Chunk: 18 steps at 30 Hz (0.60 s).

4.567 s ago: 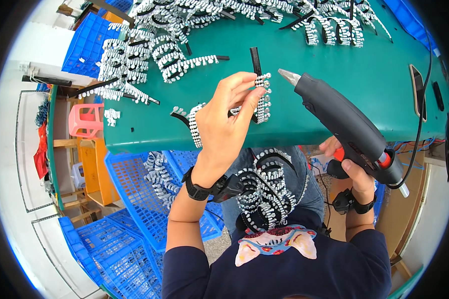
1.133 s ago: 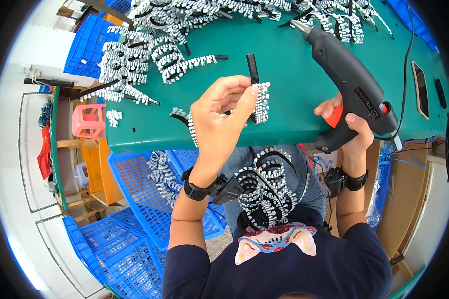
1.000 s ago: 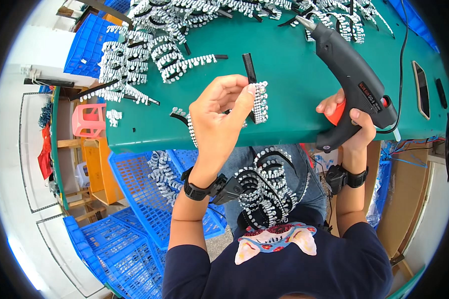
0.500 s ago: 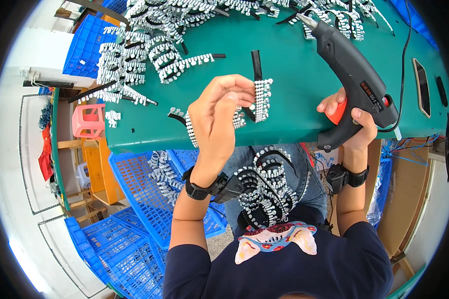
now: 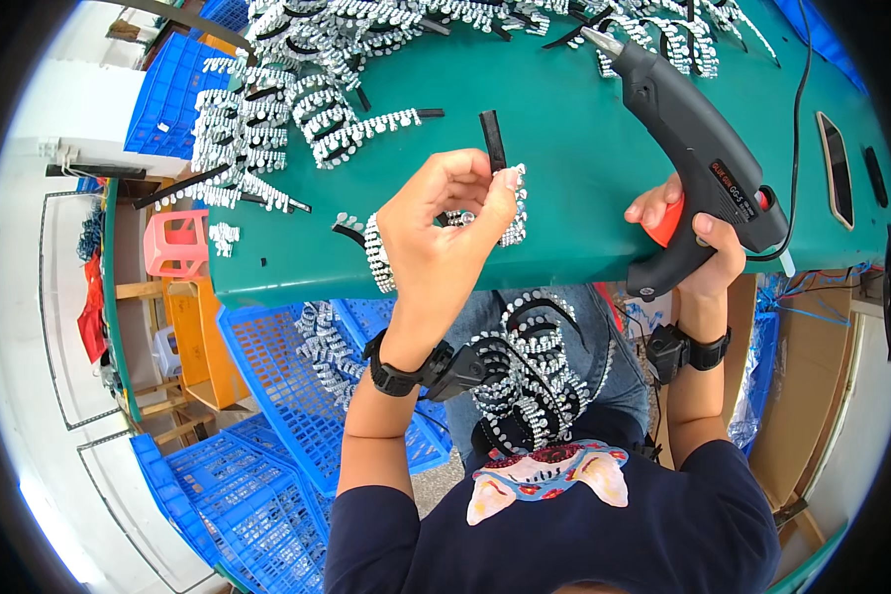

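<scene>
My left hand [image 5: 444, 213] pinches a black strip set with rows of white beads and rhinestones, a beaded trim [image 5: 516, 203]. Its bare black end sticks up past the fingertips, and another beaded stretch curls out on the left side of the hand. The palm and fingers hide the middle of the trim. In my right hand [image 5: 708, 243] is a black glue gun [image 5: 698, 139] with an orange-red trigger. My fingers wrap its handle and rest at the trigger; the nozzle points up and left, away from the trim.
Many finished-looking beaded trims [image 5: 297, 49] heap along the far side of the green table [image 5: 554, 243]. A phone [image 5: 836, 170] lies at the right, near the gun's black cord. More trims [image 5: 530, 381] rest on my lap. Blue crates [image 5: 297, 386] and a pink stool [image 5: 175, 243] stand left.
My left thumb has moved right and pressed onto the trim, covering more of it. The strip's bare end has shifted left and tilts. The glue gun has barely moved, slightly left.
</scene>
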Tool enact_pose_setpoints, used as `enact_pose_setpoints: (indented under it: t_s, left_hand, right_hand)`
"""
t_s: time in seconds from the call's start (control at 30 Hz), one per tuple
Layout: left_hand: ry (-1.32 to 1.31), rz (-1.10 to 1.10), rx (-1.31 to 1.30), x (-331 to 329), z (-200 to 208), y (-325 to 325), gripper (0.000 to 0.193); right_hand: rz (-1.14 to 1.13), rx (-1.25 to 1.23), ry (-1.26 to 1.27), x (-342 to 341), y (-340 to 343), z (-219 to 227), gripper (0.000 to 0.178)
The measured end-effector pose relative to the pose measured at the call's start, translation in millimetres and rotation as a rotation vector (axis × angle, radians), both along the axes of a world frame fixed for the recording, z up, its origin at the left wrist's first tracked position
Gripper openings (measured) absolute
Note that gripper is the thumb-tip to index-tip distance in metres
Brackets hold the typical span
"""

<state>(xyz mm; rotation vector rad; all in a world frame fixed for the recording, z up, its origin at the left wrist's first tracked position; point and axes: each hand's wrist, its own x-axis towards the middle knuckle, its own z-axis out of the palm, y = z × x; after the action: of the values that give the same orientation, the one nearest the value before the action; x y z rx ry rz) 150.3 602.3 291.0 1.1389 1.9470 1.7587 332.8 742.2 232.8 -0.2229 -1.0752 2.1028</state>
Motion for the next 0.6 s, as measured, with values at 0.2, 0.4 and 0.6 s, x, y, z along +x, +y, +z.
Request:
enact_pose_setpoints:
  t_s: [0.2,0.4,0.6]
  left_hand:
    - [0.552,0.092,-0.038,-12,-11,-7,0.024]
    - [0.859,0.046,-0.337,-21,10,-38,0.061]
    - [0.931,-0.190,-0.785,-28,23,-71,0.075]
  right_hand:
    - [-0.045,0.019,-0.043,-1,0,2,0.037]
    - [-0.015,0.031,-0.015,-2,2,0,0.038]
    - [-0.043,0.010,-0.065,0,-2,-2,0.039]
